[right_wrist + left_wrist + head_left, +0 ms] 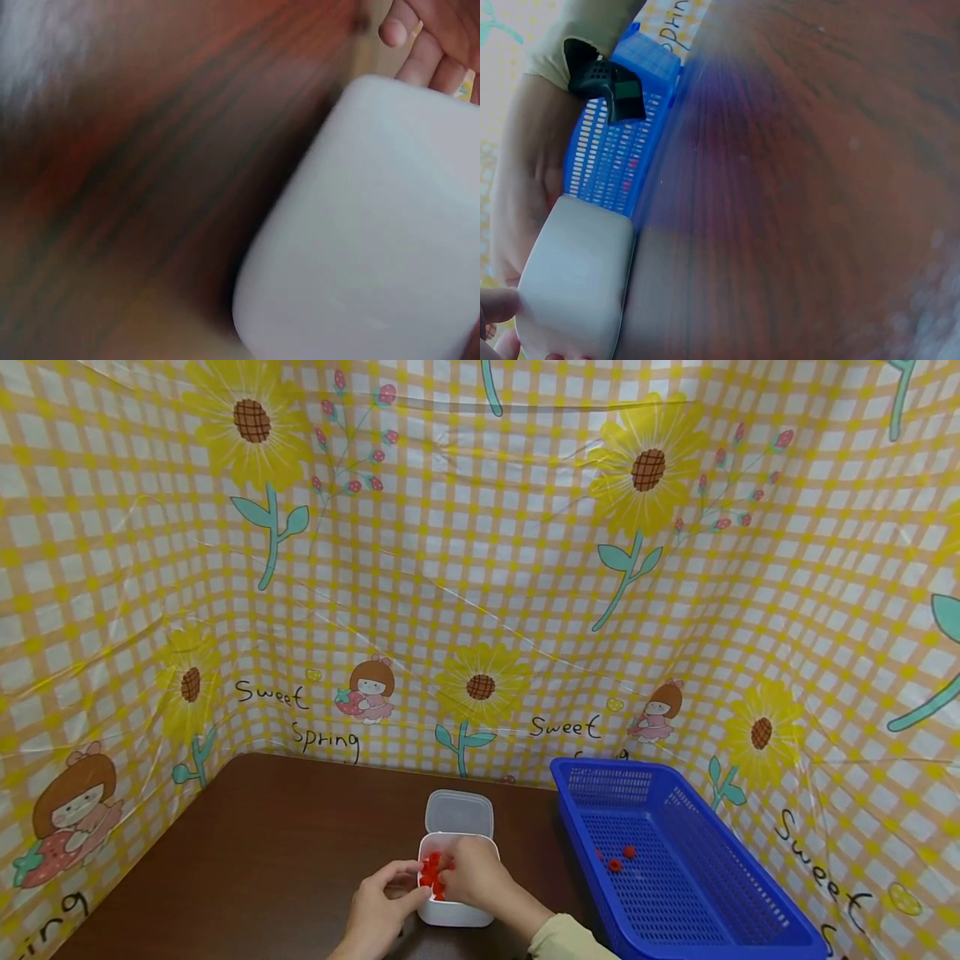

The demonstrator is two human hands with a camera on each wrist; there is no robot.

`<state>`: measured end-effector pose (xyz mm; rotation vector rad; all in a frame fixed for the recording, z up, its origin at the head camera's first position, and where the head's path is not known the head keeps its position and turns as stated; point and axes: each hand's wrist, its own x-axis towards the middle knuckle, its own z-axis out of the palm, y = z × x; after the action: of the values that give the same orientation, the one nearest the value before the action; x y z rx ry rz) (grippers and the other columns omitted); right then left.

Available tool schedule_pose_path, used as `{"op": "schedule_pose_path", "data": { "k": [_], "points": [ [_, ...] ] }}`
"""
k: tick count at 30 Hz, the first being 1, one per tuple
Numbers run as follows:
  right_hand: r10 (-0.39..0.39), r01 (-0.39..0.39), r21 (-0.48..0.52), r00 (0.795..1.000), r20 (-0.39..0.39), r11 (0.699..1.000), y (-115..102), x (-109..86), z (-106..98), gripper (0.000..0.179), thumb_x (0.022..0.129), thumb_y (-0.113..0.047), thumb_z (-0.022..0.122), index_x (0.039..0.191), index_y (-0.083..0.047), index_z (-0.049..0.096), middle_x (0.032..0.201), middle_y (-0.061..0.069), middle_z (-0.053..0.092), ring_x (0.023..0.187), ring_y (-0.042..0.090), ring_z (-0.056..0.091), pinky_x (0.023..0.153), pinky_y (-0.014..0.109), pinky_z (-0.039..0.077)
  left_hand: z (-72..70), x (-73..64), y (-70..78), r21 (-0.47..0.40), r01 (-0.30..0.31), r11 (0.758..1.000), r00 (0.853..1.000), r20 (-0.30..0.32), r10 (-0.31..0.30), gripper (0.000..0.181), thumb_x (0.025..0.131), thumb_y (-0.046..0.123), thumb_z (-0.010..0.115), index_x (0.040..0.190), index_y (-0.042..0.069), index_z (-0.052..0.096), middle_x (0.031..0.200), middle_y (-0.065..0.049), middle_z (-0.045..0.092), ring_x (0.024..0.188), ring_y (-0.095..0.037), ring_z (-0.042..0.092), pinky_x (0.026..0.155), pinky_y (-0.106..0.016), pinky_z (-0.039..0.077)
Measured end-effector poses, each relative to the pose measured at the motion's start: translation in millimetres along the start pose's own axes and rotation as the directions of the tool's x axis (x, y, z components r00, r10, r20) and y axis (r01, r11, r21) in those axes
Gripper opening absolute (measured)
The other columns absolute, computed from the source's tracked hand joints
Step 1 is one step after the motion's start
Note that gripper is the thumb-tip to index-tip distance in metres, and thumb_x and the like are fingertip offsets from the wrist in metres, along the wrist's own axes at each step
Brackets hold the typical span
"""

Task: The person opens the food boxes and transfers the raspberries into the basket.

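A white box (pixel 457 914) with its translucent lid (pixel 459 814) tipped back stands on the dark wooden table. Several small red pieces (pixel 433 870) lie inside it. My left hand (pixel 378 902) grips the box's left side, thumb and fingers curved at the rim; its fingertips (pixel 496 306) show beside the box in the left wrist view. From the right, my right hand (pixel 474 872) reaches down into the box among the red pieces. Its fingertips are largely hidden, so whether they pinch a piece cannot be seen. The box wall blocks the right wrist view.
A blue perforated basket (pixel 675 852) stands right of the box, beside my right forearm. A few small red pieces (pixel 628 852) lie on its floor. A yellow checked cloth (pixel 465 568) with sunflowers hangs behind and along both sides of the brown table (pixel 262 860).
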<state>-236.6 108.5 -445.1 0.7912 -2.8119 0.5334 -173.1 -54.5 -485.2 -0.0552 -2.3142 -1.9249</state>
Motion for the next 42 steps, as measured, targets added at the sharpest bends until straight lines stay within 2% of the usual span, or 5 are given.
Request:
{"op": "schedule_pose_path", "data": {
  "k": [11, 21, 29, 37, 42],
  "points": [
    [0.127, -0.128, 0.09, 0.992, 0.014, 0.988, -0.3, 5.1, 6.7, 0.023, 0.081, -0.013, 0.074, 0.058, -0.015, 0.068, 0.049, -0.012, 0.054, 0.049, 0.006, 0.042, 0.048, 0.022, 0.036, -0.5, -0.4, 0.0, -0.007, 0.0, 1.0, 1.0, 0.003, 0.0, 0.036, 0.084, 0.018, 0.081, 0.116, 0.007, 0.07, 0.104, -0.014, 0.071, 0.084, -0.018, 0.067, 0.063, -0.026, 0.051],
    [0.15, -0.147, 0.108, 0.989, -0.018, 0.983, 1.0, 6.7, 9.4, 0.022, 0.076, -0.012, 0.076, 0.055, -0.015, 0.071, 0.051, -0.01, 0.06, 0.051, 0.007, 0.044, 0.051, 0.022, 0.038, -0.8, 1.1, -1.4, -0.013, 0.009, 1.0, 1.0, 0.012, -0.008, 0.037, 0.084, 0.02, 0.081, 0.117, 0.007, 0.07, 0.102, -0.012, 0.071, 0.084, -0.017, 0.066, 0.063, -0.027, 0.051],
    [0.234, -0.242, 0.196, 0.97, 0.064, 0.95, -2.8, 7.6, 8.4, 0.025, 0.078, -0.012, 0.078, 0.055, -0.013, 0.069, 0.051, -0.008, 0.059, 0.053, 0.009, 0.046, 0.048, 0.024, 0.039, -2.6, -0.1, 0.0, -0.017, 0.01, 1.0, 1.0, 0.017, -0.009, 0.036, 0.084, 0.021, 0.082, 0.115, 0.007, 0.071, 0.101, -0.01, 0.071, 0.084, -0.017, 0.066, 0.063, -0.026, 0.051],
    [0.266, -0.279, 0.2, 0.96, 0.09, 0.939, -3.9, 8.0, 10.2, 0.031, 0.078, -0.014, 0.078, 0.05, -0.011, 0.064, 0.044, -0.009, 0.049, 0.049, 0.011, 0.044, 0.044, 0.023, 0.034, -2.1, -0.7, -0.1, -0.014, 0.005, 1.0, 1.0, 0.015, -0.004, 0.036, 0.084, 0.018, 0.081, 0.116, 0.006, 0.07, 0.103, -0.014, 0.071, 0.085, -0.018, 0.067, 0.066, -0.025, 0.052],
    [0.285, -0.307, 0.246, 0.951, 0.123, 0.919, -3.0, 8.1, 11.8, 0.03, 0.08, -0.013, 0.079, 0.053, -0.009, 0.066, 0.047, -0.006, 0.053, 0.049, 0.011, 0.047, 0.044, 0.023, 0.039, -1.6, -0.9, 1.1, -0.006, 0.003, 1.0, 1.0, 0.013, -0.003, 0.037, 0.084, 0.018, 0.081, 0.116, 0.005, 0.07, 0.104, -0.014, 0.071, 0.085, -0.018, 0.067, 0.067, -0.025, 0.052]
  ]
}}
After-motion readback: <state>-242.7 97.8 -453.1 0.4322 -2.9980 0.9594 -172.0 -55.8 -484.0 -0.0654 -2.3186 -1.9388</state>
